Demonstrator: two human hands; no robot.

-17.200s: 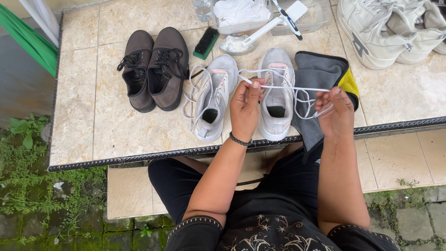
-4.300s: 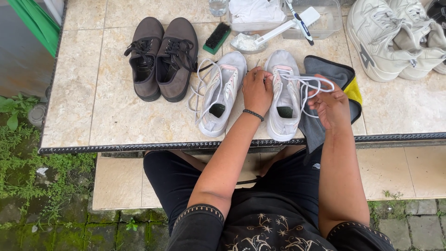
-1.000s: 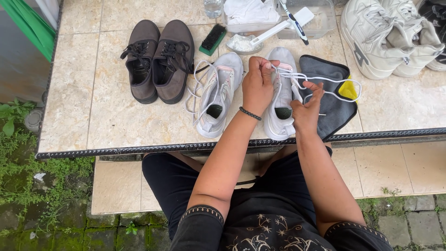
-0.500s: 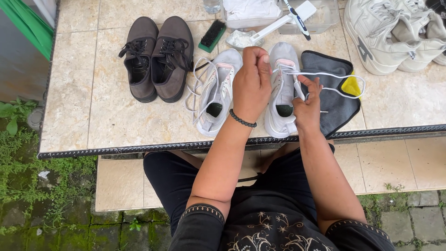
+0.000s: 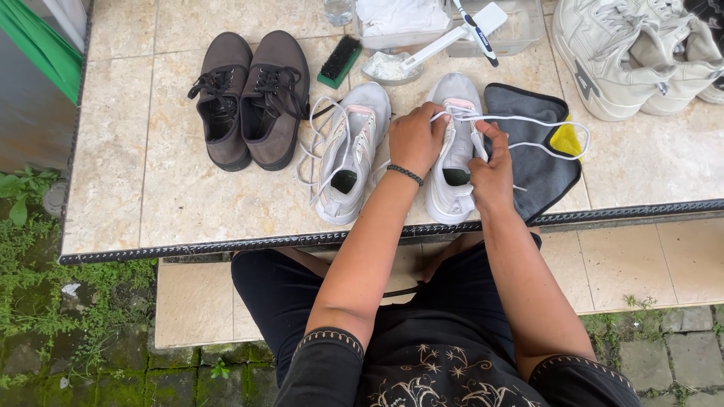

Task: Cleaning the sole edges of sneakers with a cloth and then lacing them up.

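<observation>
Working at the near edge of a tiled stone desk (image 5: 121, 151), we hold a white lace (image 5: 528, 120) over a pale grey sneaker (image 5: 452, 162) that lies toe toward us, its toe just short of the dark beaded rim. Our left hand (image 5: 415, 139) is curled closed on the lace at the sneaker's tongue; our right hand (image 5: 492, 162) pinches the lace between thumb and fingers, with a long loop trailing right over a dark cloth (image 5: 539, 162) that has a yellow patch. The cloth's lower corner reaches the desk rim.

Just left lies the matching sneaker (image 5: 348, 151), laces loose and spread. Further left stands a pair of brown shoes (image 5: 253, 98), side by side, with bare tile between them and the left edge and a wide open strip in front of them.

At the far edge sits a clear plastic tub (image 5: 520, 30) holding a white cloth (image 5: 400, 15); a brush with a white handle (image 5: 430, 53) rests beside it, and a small green-backed brush (image 5: 341, 60) lies near the brown shoes. Bulky white sneakers (image 5: 641, 53) fill the far right corner.

Below the desk we see pale paving, mossy stones and weeds.
</observation>
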